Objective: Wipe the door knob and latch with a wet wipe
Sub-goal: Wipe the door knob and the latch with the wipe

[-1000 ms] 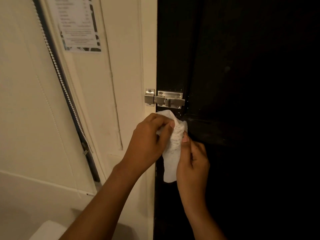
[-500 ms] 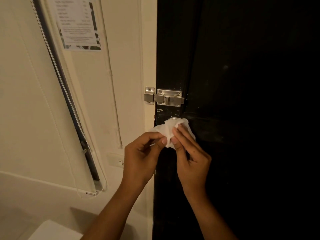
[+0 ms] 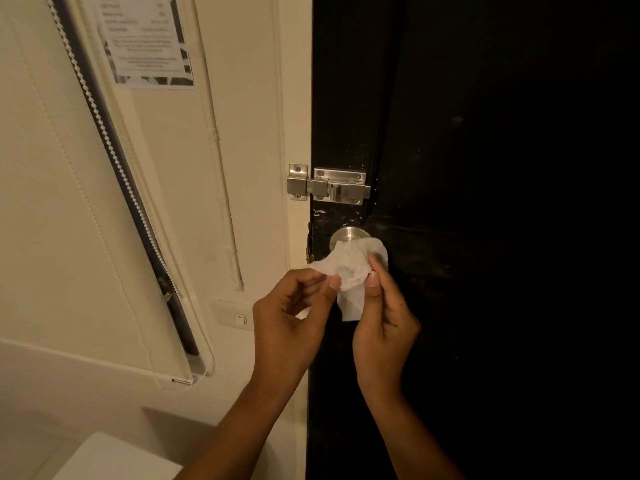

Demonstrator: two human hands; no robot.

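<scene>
Both hands hold the wet wipe (image 3: 349,271) just below and in front of the door knob (image 3: 346,235); its upper edge overlaps the knob's lower face, though whether it presses on the metal I cannot tell. The left hand (image 3: 291,320) pinches the wipe's left corner between thumb and forefinger, the other fingers curled loosely. The right hand (image 3: 382,323) pinches the right side the same way, and a tail of the wipe hangs down between the two

The wipe looks light, limp and damp, so it should bunch and fold readily; gathering it into a pad under the fingertips would likely give better pressure than holding it by the corners. The knob is smooth brushed metal, round and probably slippery when wet. The latch (image 3: 329,187) sits just above it, with edges and screw heads that could snag thin cloth

The door (image 3: 485,168) is dark with pale flecks near the hardware. The wall (image 3: 256,133) to the left is cream, with a light switch (image 3: 235,318), a notice (image 3: 145,39) and a blind (image 3: 69,202). The light is dim and warm
</scene>
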